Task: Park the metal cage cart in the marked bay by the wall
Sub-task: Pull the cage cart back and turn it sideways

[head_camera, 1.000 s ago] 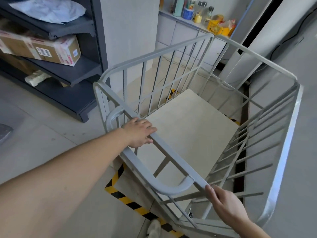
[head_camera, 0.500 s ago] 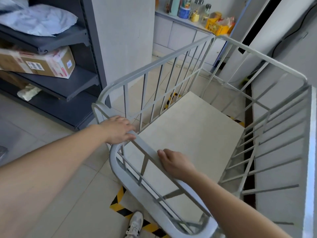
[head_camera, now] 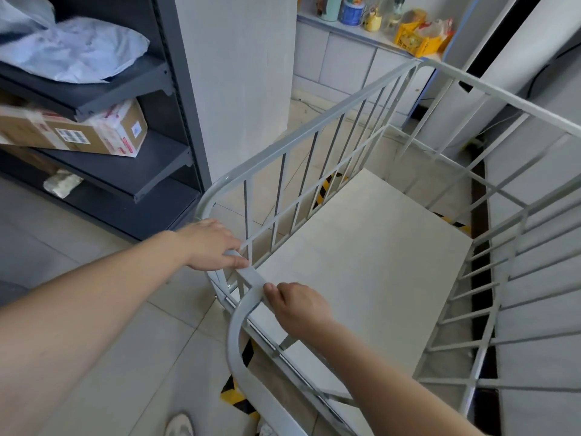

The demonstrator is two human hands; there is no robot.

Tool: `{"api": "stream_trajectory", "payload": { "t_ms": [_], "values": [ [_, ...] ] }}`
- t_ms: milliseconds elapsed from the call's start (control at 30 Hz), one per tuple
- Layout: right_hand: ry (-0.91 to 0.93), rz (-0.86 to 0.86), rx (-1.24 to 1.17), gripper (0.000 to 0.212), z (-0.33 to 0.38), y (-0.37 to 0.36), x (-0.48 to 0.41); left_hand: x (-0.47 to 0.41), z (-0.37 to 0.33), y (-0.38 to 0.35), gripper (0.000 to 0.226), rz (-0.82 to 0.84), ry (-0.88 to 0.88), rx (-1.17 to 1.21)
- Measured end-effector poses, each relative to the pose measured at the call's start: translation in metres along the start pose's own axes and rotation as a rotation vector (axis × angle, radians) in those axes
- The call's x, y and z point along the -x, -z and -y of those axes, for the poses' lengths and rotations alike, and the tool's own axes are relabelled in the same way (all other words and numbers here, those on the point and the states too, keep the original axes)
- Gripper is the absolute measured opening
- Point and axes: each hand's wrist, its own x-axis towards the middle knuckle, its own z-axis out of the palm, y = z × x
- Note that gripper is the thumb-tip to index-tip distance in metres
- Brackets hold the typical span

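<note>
The grey metal cage cart (head_camera: 317,130) fills the middle and right of the view, its pale floor board (head_camera: 371,256) bare. My left hand (head_camera: 210,243) is wrapped over the near top rail at the cart's left corner. My right hand (head_camera: 298,306) grips the same rail a little closer to me, beside the curved push handle (head_camera: 239,347). Yellow-and-black bay tape (head_camera: 235,388) shows on the floor under the near end, and more bay tape (head_camera: 327,187) shows through the left bars. The cart's right side runs close along the grey wall (head_camera: 540,325).
A dark shelving unit (head_camera: 132,171) with a cardboard box (head_camera: 91,133) and a plastic bag stands to the left. A white pillar (head_camera: 235,80) rises just beyond the cart's left side. A counter with bottles (head_camera: 371,14) lies ahead. My shoe (head_camera: 179,424) is at the bottom.
My right hand slid from the rail's right end to beside my left hand. The cart swung and rolled forward, closer to the pillar and the wall.
</note>
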Motion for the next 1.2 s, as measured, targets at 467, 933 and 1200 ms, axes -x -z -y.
{"api": "stream_trajectory", "payload": {
  "t_ms": [467, 933, 1200],
  "values": [
    [-0.276, -0.063, -0.069, 0.056, 0.076, -0.007, -0.053, -0.030, 0.053, 0.012, 0.062, 0.245, -0.140, 0.125],
    [-0.370, -0.237, 0.047, 0.061, 0.082, -0.024, -0.042, -0.039, 0.047, 0.002, 0.073, 0.327, -0.233, 0.068],
    [-0.363, -0.256, 0.066, 0.065, 0.073, -0.038, -0.017, -0.032, 0.037, -0.003, 0.049, 0.470, -0.360, 0.129]
  ]
}}
